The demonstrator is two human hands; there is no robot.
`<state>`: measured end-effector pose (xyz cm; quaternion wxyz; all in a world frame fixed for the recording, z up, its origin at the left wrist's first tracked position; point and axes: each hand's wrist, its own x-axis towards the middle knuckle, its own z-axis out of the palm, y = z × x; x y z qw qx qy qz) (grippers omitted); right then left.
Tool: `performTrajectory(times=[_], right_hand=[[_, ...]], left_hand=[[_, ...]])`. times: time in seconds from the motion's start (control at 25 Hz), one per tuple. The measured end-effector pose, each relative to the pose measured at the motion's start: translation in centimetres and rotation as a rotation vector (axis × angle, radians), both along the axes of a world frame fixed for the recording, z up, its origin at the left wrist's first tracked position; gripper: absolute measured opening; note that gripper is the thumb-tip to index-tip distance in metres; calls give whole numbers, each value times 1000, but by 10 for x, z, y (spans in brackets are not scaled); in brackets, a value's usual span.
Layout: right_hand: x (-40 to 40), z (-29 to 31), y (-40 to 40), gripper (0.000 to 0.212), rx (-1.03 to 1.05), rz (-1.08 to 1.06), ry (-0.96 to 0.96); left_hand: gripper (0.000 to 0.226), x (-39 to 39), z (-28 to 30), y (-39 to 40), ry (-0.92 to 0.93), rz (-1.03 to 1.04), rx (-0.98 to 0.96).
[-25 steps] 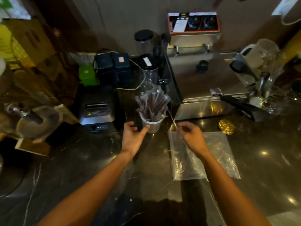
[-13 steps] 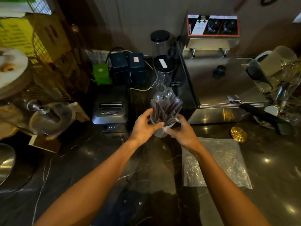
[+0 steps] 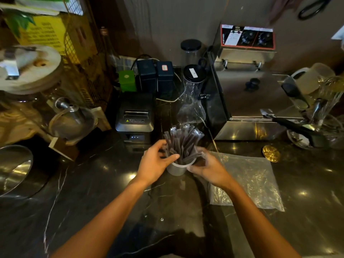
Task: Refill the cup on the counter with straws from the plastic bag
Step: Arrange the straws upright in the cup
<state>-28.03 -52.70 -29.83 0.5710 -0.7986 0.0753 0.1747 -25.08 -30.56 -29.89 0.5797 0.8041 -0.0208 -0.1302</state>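
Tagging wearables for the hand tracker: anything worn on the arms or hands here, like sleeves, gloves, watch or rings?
Nothing visible. Both forearms are bare from the frame's bottom edge to the wrists, with no sleeves in view. The left hand and right hand have no gloves, and no watch, bracelet or ring shows. The dim light and blur at the fingers could hide a thin ring.

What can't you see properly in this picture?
All in the head view:
- Cup: both sides hidden by the left hand and right hand; the grip on it can't be judged.
- Straws: lower ends hidden inside the cup; too packed and blurred to count.
- Bag: whether any straws remain is lost in glare.
- Bowl: cut off by the left edge.
- Printer: label too small to read.
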Motion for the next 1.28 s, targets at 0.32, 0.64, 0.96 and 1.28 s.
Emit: performTrajectory(times=[0.32,0.64,0.96,1.28], right_hand=[[-3,13,8,70,-292,46,-120],[14,23,26,40,-336,11,-248],[35,42,27,24,-336,95,-300],[60,66,22,18,-403,329,-93]], left_hand=[[48,8,18,9,-92,-111,242],[27,27,29,2,-155,-359,261],[21,46,51,3,-200,-368,313],[5,64,61,2,-242,-541,471]])
